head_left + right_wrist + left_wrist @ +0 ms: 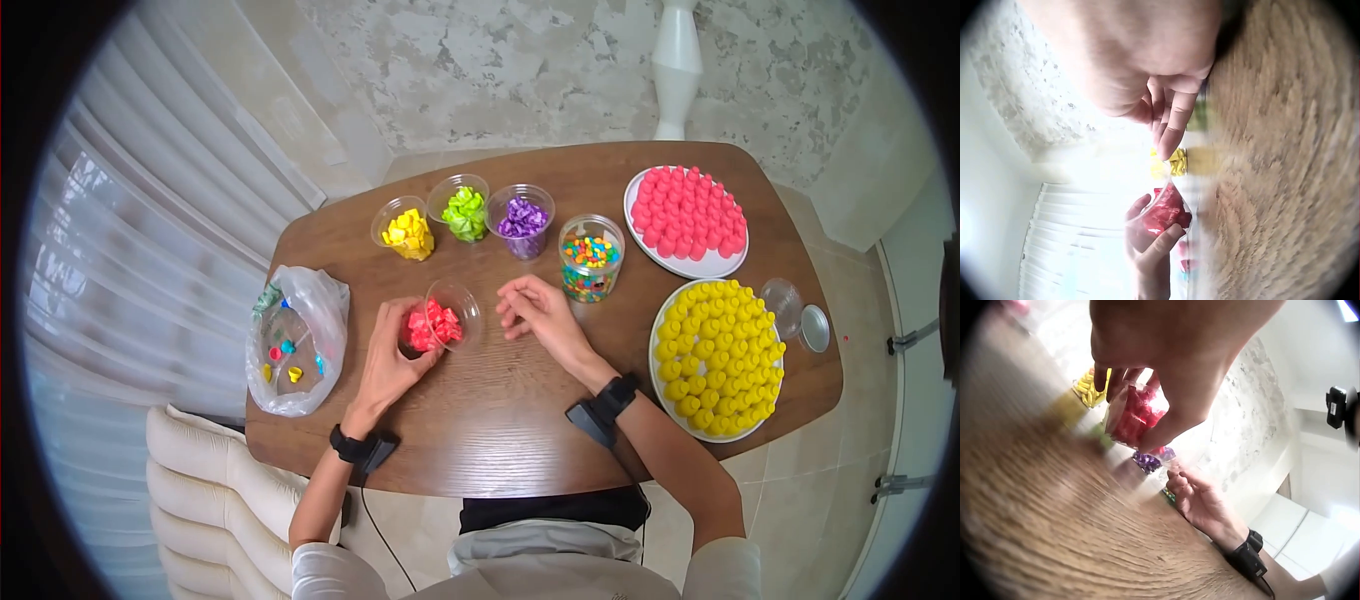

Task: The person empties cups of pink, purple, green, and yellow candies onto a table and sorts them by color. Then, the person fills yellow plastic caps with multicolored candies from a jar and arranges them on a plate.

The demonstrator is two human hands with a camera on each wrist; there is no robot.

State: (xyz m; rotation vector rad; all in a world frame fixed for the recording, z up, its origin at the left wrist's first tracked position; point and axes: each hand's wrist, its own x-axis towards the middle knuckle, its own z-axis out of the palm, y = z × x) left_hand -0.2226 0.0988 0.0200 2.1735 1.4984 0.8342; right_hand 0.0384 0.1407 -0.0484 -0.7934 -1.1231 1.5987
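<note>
My left hand grips a clear plastic cup holding red wrapped pieces. Fingers and thumb reach round the cup's sides, and it leans with its mouth toward the right. In the left wrist view the red pieces show through the wall between thumb and fingers. Just right of the cup mouth hovers my right hand, its fingers loosely bent. The right wrist view shows those fingers near the cup's rim, with nothing visible between them. Behind both hands stands a clear tub of multicoloured small pieces.
Cups of yellow, green and purple pieces line the back. Plates of pink and yellow knobbed pieces stand right, beside a clear container and silver lid. A plastic bag with small coloured bits lies left.
</note>
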